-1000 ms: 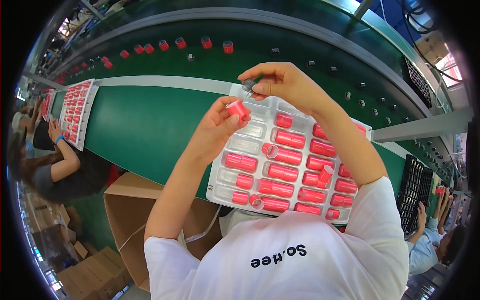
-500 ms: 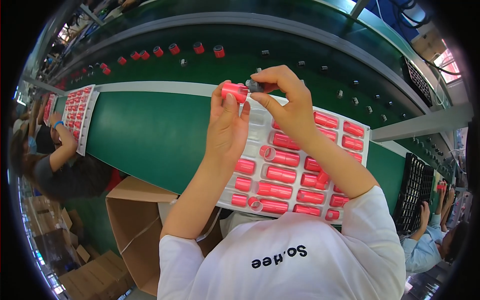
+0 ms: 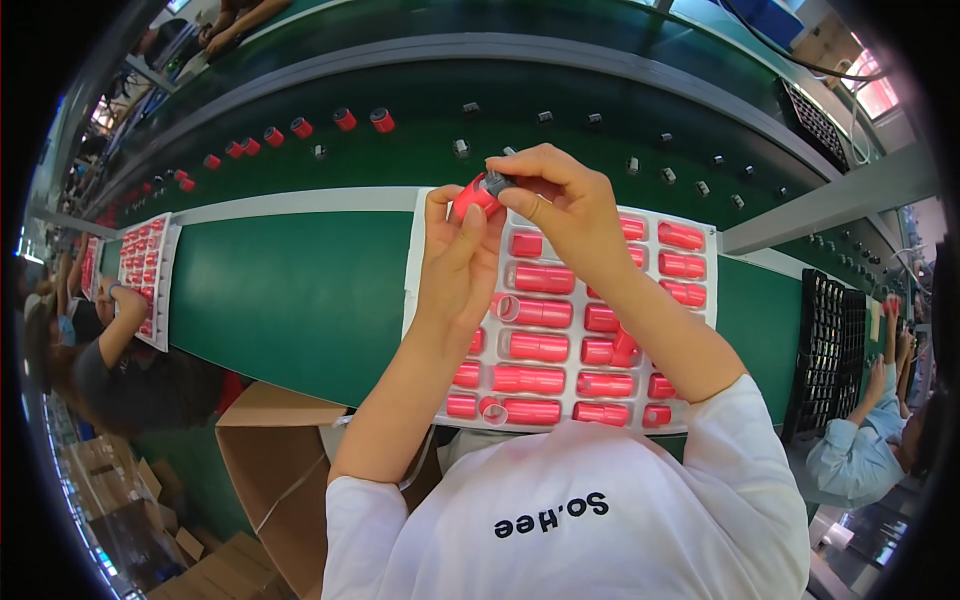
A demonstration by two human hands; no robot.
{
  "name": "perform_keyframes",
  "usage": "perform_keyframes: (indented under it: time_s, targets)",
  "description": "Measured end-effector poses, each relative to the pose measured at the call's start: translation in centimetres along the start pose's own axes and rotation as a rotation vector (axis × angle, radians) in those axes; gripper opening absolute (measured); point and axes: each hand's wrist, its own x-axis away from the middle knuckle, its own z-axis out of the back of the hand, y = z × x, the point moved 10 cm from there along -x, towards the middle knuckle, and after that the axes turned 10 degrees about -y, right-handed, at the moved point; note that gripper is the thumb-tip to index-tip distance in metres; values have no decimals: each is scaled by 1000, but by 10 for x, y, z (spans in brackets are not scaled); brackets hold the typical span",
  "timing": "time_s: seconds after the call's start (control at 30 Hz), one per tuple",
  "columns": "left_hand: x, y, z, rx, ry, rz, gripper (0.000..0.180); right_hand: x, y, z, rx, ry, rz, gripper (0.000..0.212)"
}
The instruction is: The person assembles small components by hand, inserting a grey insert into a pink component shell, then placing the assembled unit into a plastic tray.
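Between finger and thumb, my left hand (image 3: 462, 245) holds a short red cylindrical shell (image 3: 474, 197), tilted over the far edge of the tray. My right hand (image 3: 560, 195) pinches a small dark grey part (image 3: 495, 183) at the shell's upper right end. The two pieces meet there; how deep the grey part sits inside is hidden by my fingers. Below my hands lies a white moulded tray (image 3: 412, 290) with rows of red cylinders (image 3: 540, 346) in its pockets. Several clear rings (image 3: 508, 307) show at cylinder ends in it.
Beyond the bench edge, a dark green conveyor (image 3: 420, 160) carries red pieces (image 3: 345, 119) and small grey parts (image 3: 633, 165). A cardboard box (image 3: 270, 420) stands below the bench's near edge. Co-workers sit at the left and right; a black tray (image 3: 822, 355) is near the right one.
The grey part has come against the red shell's end, where a gap showed before. The shell has tipped from level to slanted. The whole view has shifted slightly.
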Motion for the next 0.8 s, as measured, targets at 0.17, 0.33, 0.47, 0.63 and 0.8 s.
perform_keyframes:
  time_s: [0.17, 0.33, 0.47, 0.63, 0.8]
  targets:
    - [-10, -18, -3, 11, 37, 36, 31, 4, 5, 17, -121, 44, -34, 24]
    - [-17, -34, -9, -40, 47, 31, 30, 12, 13, 38, -94, 157, -71, 25]
    - [-20, -37, -9, -114, 44, -16, 32, 19, 2, 47, 139, 229, 7, 26]
    - [-23, -46, -8, -138, 28, 10, 36, 22, 3, 55, 214, 116, -72, 25]
    - [-31, -59, -23, -360, -75, 46, 33, 46, -10, 72, 359, 232, 17, 26]
